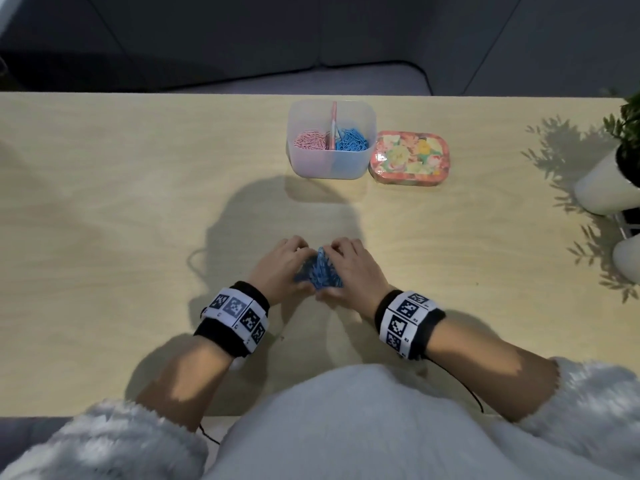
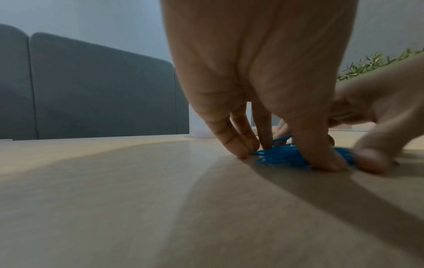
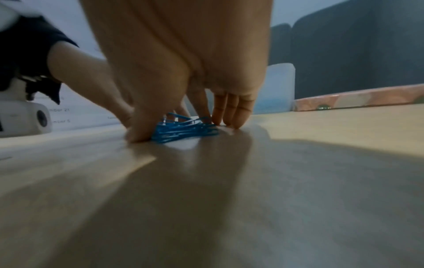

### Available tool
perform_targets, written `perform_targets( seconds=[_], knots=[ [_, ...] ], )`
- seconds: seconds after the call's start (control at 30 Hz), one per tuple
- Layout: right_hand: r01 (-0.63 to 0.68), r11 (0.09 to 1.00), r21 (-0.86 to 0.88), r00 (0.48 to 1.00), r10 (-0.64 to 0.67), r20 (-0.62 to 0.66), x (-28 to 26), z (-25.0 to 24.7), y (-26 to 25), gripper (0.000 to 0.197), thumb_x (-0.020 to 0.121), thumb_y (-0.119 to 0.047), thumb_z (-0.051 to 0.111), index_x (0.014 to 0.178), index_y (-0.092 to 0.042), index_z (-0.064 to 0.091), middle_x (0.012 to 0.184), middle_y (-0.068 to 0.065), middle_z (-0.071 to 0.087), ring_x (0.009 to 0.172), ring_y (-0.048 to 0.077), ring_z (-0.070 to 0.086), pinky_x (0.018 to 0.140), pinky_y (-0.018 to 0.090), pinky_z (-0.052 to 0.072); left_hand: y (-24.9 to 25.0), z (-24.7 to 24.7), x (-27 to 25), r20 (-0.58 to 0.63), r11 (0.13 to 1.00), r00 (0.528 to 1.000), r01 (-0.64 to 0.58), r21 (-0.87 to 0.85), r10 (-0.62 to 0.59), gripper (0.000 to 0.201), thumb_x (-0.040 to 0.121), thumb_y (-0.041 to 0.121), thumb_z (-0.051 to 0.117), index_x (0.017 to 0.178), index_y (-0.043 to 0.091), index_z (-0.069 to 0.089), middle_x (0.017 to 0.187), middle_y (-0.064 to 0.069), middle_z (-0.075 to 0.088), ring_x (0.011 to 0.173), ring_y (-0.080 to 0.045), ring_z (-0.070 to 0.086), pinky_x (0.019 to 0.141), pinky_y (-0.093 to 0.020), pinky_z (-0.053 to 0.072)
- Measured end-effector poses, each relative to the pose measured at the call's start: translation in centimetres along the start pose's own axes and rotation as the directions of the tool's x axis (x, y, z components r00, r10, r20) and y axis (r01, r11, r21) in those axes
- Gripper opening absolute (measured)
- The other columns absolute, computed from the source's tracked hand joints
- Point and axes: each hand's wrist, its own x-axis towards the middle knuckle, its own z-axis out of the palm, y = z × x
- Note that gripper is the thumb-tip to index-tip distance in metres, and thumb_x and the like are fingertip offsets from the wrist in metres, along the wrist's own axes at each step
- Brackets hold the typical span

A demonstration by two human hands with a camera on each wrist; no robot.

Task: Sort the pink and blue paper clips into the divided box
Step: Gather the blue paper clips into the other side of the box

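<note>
A heap of blue paper clips (image 1: pixel 320 271) (image 2: pixel 280 157) (image 3: pixel 183 131) lies on the wooden table (image 1: pixel 138 202) in front of me. My left hand (image 1: pixel 299 268) and right hand (image 1: pixel 337 271) close round it from either side, fingertips down on the table on the far side and thumbs on the near side. The translucent divided box (image 1: pixel 329 164) stands at the far middle of the table. Its left half holds pink clips (image 1: pixel 309 140) and its right half blue clips (image 1: pixel 352 140), parted by a pink divider (image 1: pixel 333 116).
A floral tin (image 1: pixel 408 157) sits touching the box's right side. White plant pots (image 1: pixel 602 188) with green leaves stand at the table's right edge. Bare tabletop stretches to the left and between my hands and the box.
</note>
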Motion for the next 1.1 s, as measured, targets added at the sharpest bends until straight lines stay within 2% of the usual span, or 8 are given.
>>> perform_targets(
  seconds=[0.13, 0.23, 0.5, 0.6, 0.7, 0.9, 0.97, 1.1],
  knots=[
    [0.011, 0.998, 0.060, 0.998, -0.007, -0.062, 0.6, -0.1, 0.6, 0.031, 0.090, -0.014, 0.053, 0.120, -0.007, 0.056, 0.115, 0.013, 0.050, 0.109, 0.028, 0.045, 0.081, 0.031, 0.043, 0.9, 0.2, 1.3, -0.037, 1.000, 0.999, -0.007, 0.006, 0.008, 0.032, 0.084, 0.021, 0.061, 0.112, 0.005, 0.061, 0.108, -0.014, 0.058, 0.098, -0.031, 0.055, 0.082, -0.036, 0.041],
    [0.029, 0.999, 0.025, 0.996, -0.027, -0.080, 0.6, 0.4, 1.5, 0.016, 0.073, 0.001, 0.067, 0.089, -0.002, 0.066, 0.088, 0.016, 0.061, 0.083, 0.033, 0.059, 0.064, 0.033, 0.049, 1.5, 0.3, 1.8, -0.033, 0.999, 0.999, -0.011, 0.038, 0.012, 0.029, 0.087, 0.023, 0.058, 0.111, 0.006, 0.061, 0.106, -0.014, 0.059, 0.099, -0.030, 0.054, 0.081, -0.038, 0.042],
    [-0.056, 0.977, 0.207, 0.998, 0.058, -0.004, 0.4, -1.8, 2.9, 0.022, 0.089, -0.013, 0.053, 0.103, -0.004, 0.067, 0.103, 0.018, 0.064, 0.100, 0.032, 0.057, 0.086, 0.034, 0.039, 1.4, 0.1, 1.7, -0.059, 0.998, 0.996, 0.063, 0.018, -0.062, 0.024, 0.088, 0.018, 0.053, 0.109, 0.010, 0.063, 0.108, -0.013, 0.059, 0.104, -0.031, 0.053, 0.082, -0.041, 0.043],
    [-0.101, 0.907, 0.409, 0.989, 0.136, -0.058, 0.4, -3.6, 4.0, 0.017, 0.081, -0.008, 0.062, 0.094, -0.004, 0.072, 0.094, 0.015, 0.072, 0.088, 0.025, 0.064, 0.074, 0.022, 0.038, 0.9, -0.4, 1.4, -0.074, 0.997, 0.994, 0.081, -0.016, -0.082, 0.024, 0.088, 0.017, 0.054, 0.109, 0.009, 0.063, 0.108, -0.013, 0.060, 0.102, -0.031, 0.055, 0.080, -0.039, 0.044],
    [-0.108, 0.861, 0.497, 0.980, 0.176, -0.092, 1.7, -6.9, 4.9, 0.016, 0.083, -0.008, 0.065, 0.095, -0.001, 0.072, 0.079, 0.011, 0.068, 0.056, -0.001, 0.057, 0.056, 0.011, 0.038, 0.7, -0.7, 1.3, -0.087, 0.996, 0.993, 0.071, -0.049, -0.075, 0.022, 0.089, 0.014, 0.053, 0.107, 0.007, 0.065, 0.105, -0.015, 0.062, 0.097, -0.034, 0.058, 0.079, -0.040, 0.045],
    [-0.113, 0.812, 0.573, 0.897, 0.332, -0.293, 8.1, -13.0, 6.4, 0.014, 0.083, -0.006, 0.064, 0.092, 0.003, 0.069, 0.074, 0.008, 0.059, 0.037, -0.009, 0.050, 0.047, 0.008, 0.040, 1.0, -1.2, 1.6, -0.063, 0.996, 0.996, 0.066, -0.057, -0.070, 0.020, 0.090, 0.014, 0.053, 0.104, 0.008, 0.065, 0.103, -0.014, 0.062, 0.095, -0.033, 0.059, 0.078, -0.036, 0.043],
    [-0.156, 0.806, 0.571, 0.866, 0.390, -0.314, 10.3, -14.2, 6.5, 0.012, 0.084, -0.005, 0.062, 0.092, 0.001, 0.069, 0.080, 0.010, 0.063, 0.044, -0.003, 0.056, 0.051, 0.010, 0.046, 1.2, -1.8, 1.8, -0.081, 0.996, 0.995, 0.060, -0.070, -0.066, 0.019, 0.089, 0.014, 0.054, 0.103, 0.007, 0.066, 0.101, -0.014, 0.063, 0.095, -0.033, 0.059, 0.078, -0.035, 0.041],
    [-0.271, 0.827, 0.492, 0.870, 0.430, -0.243, 13.2, -14.7, 6.9, 0.021, 0.086, -0.008, 0.059, 0.105, -0.003, 0.067, 0.114, 0.017, 0.065, 0.101, 0.031, 0.063, 0.092, 0.037, 0.051, 2.1, -4.0, 3.3, -0.144, 0.990, 0.987, 0.058, -0.127, -0.077, 0.018, 0.088, 0.015, 0.057, 0.100, 0.007, 0.068, 0.099, -0.014, 0.067, 0.095, -0.031, 0.059, 0.079, -0.033, 0.041]
  ],
)
